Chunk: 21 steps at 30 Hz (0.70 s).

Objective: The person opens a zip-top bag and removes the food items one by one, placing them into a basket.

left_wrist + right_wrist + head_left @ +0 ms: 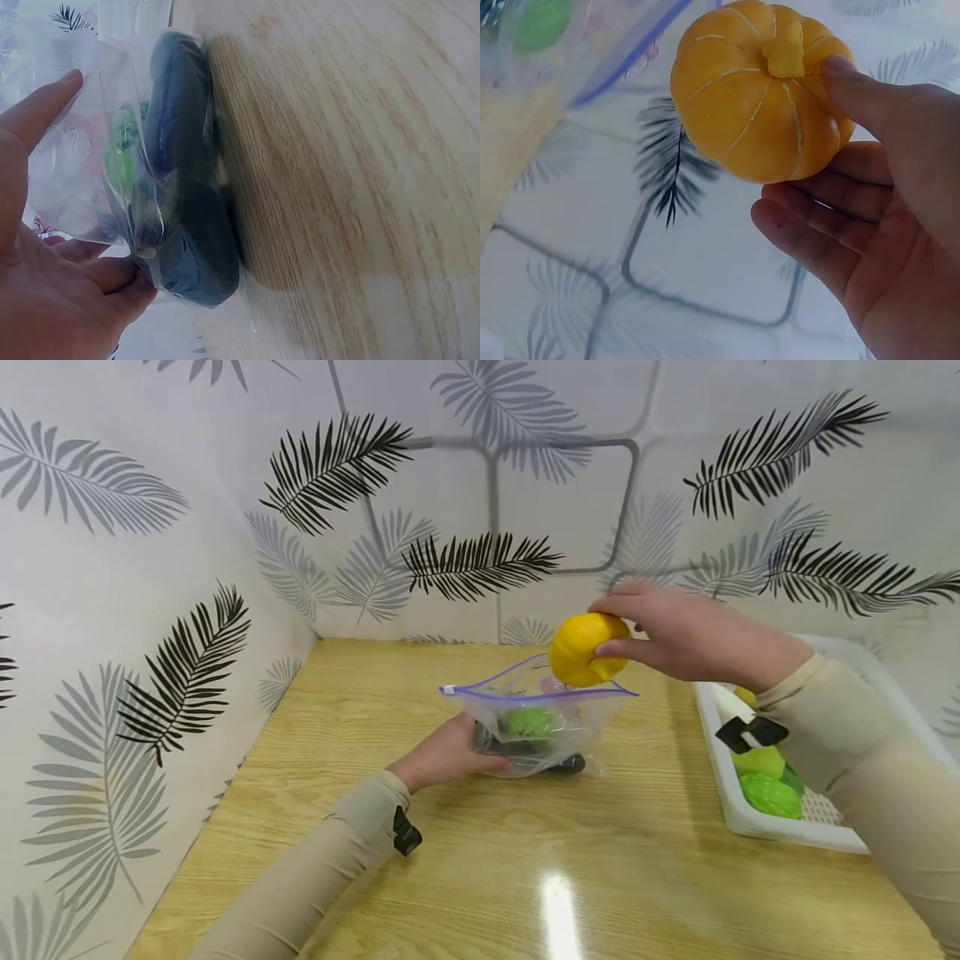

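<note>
A clear zip bag with a purple-edged mouth stands on the table, its mouth parted. Inside lie a green item and long dark vegetables. My left hand holds the bag's lower left side; in the left wrist view the fingers of that hand pinch the plastic beside a dark rounded end. My right hand grips a small yellow-orange pumpkin just above the right part of the bag's mouth. The right wrist view shows the pumpkin between the thumb and fingers of my right hand.
On the right of the wooden table stands a white basket, partly behind my right forearm. It holds a green item, a yellow-green one and others. A leaf-patterned covering rises behind the table and at its left.
</note>
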Tool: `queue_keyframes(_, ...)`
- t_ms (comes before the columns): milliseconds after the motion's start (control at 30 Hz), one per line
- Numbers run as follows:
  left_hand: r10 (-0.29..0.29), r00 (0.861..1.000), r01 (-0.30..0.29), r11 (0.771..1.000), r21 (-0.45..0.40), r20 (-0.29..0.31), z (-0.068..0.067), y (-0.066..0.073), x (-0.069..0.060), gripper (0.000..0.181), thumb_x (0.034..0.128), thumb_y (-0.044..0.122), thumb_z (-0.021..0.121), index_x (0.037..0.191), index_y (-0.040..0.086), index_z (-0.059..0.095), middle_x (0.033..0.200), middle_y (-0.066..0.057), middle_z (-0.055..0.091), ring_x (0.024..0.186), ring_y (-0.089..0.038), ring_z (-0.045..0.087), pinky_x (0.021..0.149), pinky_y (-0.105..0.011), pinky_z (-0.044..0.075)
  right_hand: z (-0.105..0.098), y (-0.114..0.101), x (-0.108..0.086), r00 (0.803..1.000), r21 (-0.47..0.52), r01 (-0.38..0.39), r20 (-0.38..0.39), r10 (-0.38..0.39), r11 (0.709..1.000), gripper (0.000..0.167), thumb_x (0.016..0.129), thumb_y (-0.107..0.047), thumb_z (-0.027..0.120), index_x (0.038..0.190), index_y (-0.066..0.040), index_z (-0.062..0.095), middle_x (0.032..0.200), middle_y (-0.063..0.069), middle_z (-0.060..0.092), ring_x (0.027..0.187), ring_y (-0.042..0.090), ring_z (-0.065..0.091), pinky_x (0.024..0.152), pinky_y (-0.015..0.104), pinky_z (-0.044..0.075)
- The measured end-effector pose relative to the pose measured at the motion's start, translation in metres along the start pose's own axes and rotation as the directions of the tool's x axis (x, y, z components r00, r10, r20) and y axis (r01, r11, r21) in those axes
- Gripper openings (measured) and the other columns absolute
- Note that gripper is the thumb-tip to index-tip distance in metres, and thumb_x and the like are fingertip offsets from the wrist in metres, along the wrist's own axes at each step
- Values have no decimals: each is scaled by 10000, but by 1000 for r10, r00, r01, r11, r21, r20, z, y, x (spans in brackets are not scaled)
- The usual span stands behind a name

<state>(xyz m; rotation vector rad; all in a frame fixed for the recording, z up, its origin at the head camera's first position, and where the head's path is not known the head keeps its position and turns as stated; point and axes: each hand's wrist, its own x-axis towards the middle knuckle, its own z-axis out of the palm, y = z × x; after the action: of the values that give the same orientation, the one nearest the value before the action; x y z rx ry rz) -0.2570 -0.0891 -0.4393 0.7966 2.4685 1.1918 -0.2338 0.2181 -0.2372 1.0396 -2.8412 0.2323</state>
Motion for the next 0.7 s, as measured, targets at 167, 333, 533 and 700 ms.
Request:
queue_keyframes(167, -36, 999, 36, 999, 20, -4, 0, 2, -3, 953, 820, 480, 821, 1568, 299, 260, 1471, 32, 491, 1340, -126, 492, 1131, -375, 406, -10, 24, -38, 995, -45, -97, -9, 97, 994, 399, 941, -287, 732, 1271, -78, 648, 1121, 41, 679, 932, 209, 575, 816, 413, 513)
queue_keyframes(333, -81, 997, 81, 997, 14, 5, -1, 5, -6, 963, 816, 516, 810, 1564, 222, 280, 1432, -19, 522, 1305, -163, 524, 1093, -409, 447, -1, 58, -83, 972, -101, -224, 46, 229, 969, 428, 909, -289, 768, 1228, -19, 676, 1068, 69, 713, 937, 240, 622, 835, 485, 540)
queue_keyframes(533, -65, 998, 65, 998, 19, 6, 0, 3, -9, 1030, 825, 523, 799, 1609, 279, 176, 1570, -9, 413, 1407, -183, 447, 1139, -417, 409, 25, 100, -136, 895, -116, -386, 195, 402, 915, 516, 917, -344, 747, 1194, 84, 665, 991, 80, 722, 824, 197, 612, 788, 490, 577)
queue_keyframes(700, -48, 999, 48, 999, 15, 0, 0, 3, -9, 1022, 824, 515, 804, 1606, 288, 187, 1566, 2, 420, 1411, -183, 442, 1147, -416, 398, 45, 127, -175, 819, -79, -491, 296, 491, 867, 542, 917, -323, 736, 1152, 155, 634, 903, 61, 689, 753, 181, 554, 740, 439, 590)
